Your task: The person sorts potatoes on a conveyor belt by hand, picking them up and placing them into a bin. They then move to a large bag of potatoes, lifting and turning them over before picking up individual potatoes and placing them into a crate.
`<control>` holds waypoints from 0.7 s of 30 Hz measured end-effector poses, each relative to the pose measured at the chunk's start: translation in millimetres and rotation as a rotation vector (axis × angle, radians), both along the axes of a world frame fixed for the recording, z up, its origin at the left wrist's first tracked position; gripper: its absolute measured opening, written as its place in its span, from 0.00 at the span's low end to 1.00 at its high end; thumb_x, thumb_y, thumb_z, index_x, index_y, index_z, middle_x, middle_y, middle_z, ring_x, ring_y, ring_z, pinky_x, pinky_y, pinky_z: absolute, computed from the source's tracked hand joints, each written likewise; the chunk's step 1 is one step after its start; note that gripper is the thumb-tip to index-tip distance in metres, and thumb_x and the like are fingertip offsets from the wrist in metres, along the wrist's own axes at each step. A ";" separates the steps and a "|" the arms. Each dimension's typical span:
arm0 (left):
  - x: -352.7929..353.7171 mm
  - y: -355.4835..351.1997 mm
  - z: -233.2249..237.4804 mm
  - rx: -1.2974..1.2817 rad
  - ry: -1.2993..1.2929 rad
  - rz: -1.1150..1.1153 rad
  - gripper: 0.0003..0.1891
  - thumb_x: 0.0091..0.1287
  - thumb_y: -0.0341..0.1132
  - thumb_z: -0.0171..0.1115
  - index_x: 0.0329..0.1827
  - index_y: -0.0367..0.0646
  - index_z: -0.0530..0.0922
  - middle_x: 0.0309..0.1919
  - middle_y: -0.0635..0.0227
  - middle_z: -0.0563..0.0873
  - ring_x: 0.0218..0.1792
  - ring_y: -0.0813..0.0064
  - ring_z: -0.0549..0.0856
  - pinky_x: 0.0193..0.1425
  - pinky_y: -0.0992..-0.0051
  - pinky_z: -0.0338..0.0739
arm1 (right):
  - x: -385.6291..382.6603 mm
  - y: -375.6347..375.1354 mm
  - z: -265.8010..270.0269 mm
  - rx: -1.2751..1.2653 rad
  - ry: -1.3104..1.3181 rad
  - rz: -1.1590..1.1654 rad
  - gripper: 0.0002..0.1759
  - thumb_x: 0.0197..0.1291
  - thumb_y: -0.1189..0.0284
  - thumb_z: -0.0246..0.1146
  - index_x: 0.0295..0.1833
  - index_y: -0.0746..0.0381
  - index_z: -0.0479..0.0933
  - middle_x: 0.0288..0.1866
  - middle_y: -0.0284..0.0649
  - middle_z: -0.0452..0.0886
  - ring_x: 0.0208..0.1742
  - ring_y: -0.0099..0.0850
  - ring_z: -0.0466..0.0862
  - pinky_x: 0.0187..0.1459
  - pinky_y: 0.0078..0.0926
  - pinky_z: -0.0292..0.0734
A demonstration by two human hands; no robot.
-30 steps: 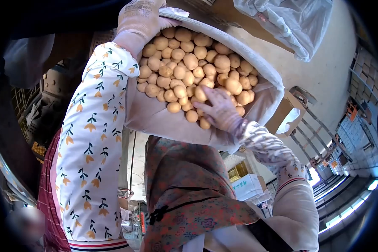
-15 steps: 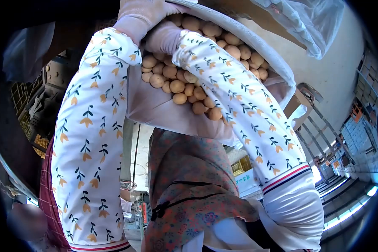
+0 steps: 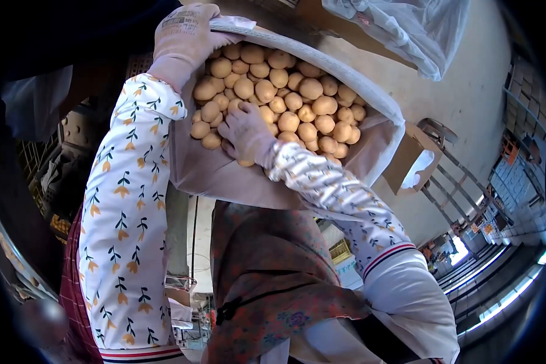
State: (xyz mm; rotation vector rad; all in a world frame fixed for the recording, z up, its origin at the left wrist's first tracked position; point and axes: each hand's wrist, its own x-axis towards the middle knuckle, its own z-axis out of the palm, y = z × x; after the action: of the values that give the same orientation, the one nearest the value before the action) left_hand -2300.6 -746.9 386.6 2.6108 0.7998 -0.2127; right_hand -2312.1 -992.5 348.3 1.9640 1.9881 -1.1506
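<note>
A box lined with pale plastic (image 3: pixel 224 182) sits before me, holding many round tan pieces of produce (image 3: pixel 288 100) that look like small potatoes. My left hand (image 3: pixel 185 36), in a pale glove with print on its back, is closed over the box's upper left rim, where the liner is folded over. My right hand (image 3: pixel 247 131), gloved too, lies on the produce near the left middle, fingers bent and apart against the pieces. Some fingertips are hidden among them. White sleeve covers with a flower print are on both arms.
Another box with a clear plastic liner (image 3: pixel 418 36) stands at the upper right. A cardboard box (image 3: pixel 412 158) is on the floor beside a metal-framed cart (image 3: pixel 461 188). Crates and a dark machine part (image 3: pixel 79 127) are at left. A patterned apron (image 3: pixel 267 261) covers my front.
My right hand has come down from the upper rim onto the produce. My left hand has shifted slightly left along the rim, and more of the produce now shows.
</note>
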 end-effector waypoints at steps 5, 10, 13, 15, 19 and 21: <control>3.9 -2.0 5.3 0.034 0.021 -0.003 0.31 0.52 0.65 0.75 0.46 0.48 0.86 0.44 0.65 0.88 0.49 0.60 0.87 0.53 0.61 0.82 | 30.7 -84.4 43.2 0.463 0.043 -0.069 0.16 0.52 0.62 0.69 0.45 0.55 0.79 0.52 0.36 0.79 0.58 0.34 0.79 0.72 0.58 0.63; -3.7 -3.1 -12.6 0.126 -0.098 -0.029 0.32 0.51 0.66 0.76 0.47 0.48 0.86 0.44 0.64 0.89 0.49 0.60 0.88 0.54 0.61 0.82 | 71.2 -159.0 88.0 0.209 0.106 -0.097 0.13 0.52 0.60 0.69 0.40 0.55 0.80 0.50 0.37 0.80 0.59 0.36 0.79 0.75 0.56 0.59; 10.1 -10.9 16.5 -0.009 -0.054 0.059 0.25 0.48 0.61 0.77 0.33 0.48 0.86 0.34 0.58 0.88 0.43 0.56 0.88 0.50 0.58 0.81 | 75.7 -147.3 106.5 -0.235 0.054 0.132 0.12 0.61 0.59 0.63 0.39 0.56 0.82 0.39 0.38 0.81 0.53 0.38 0.81 0.65 0.46 0.68; 6.5 -13.3 14.6 0.016 -0.102 0.052 0.25 0.48 0.61 0.77 0.33 0.48 0.86 0.34 0.58 0.88 0.42 0.56 0.88 0.50 0.58 0.81 | 71.5 -98.5 104.7 0.278 0.124 -0.132 0.16 0.61 0.64 0.66 0.51 0.59 0.81 0.45 0.42 0.78 0.47 0.40 0.79 0.56 0.37 0.71; 6.1 -10.6 12.9 0.035 -0.097 0.055 0.24 0.49 0.59 0.77 0.32 0.47 0.85 0.34 0.58 0.88 0.42 0.55 0.88 0.49 0.58 0.81 | 47.1 41.0 27.0 0.315 0.139 -0.177 0.23 0.59 0.60 0.67 0.55 0.63 0.80 0.56 0.44 0.79 0.57 0.40 0.79 0.60 0.38 0.71; 6.9 -9.0 11.0 0.053 -0.122 0.049 0.24 0.49 0.59 0.77 0.32 0.47 0.85 0.34 0.58 0.88 0.42 0.55 0.88 0.49 0.57 0.81 | 22.1 99.4 -13.9 0.082 0.048 -0.190 0.24 0.62 0.54 0.64 0.55 0.60 0.84 0.60 0.43 0.81 0.63 0.39 0.79 0.62 0.36 0.70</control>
State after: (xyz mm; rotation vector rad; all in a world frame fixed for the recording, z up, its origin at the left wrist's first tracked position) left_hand -2293.6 -755.9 397.7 2.6214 0.8356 -0.0182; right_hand -2290.0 -893.1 334.4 2.2279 1.9351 -1.1841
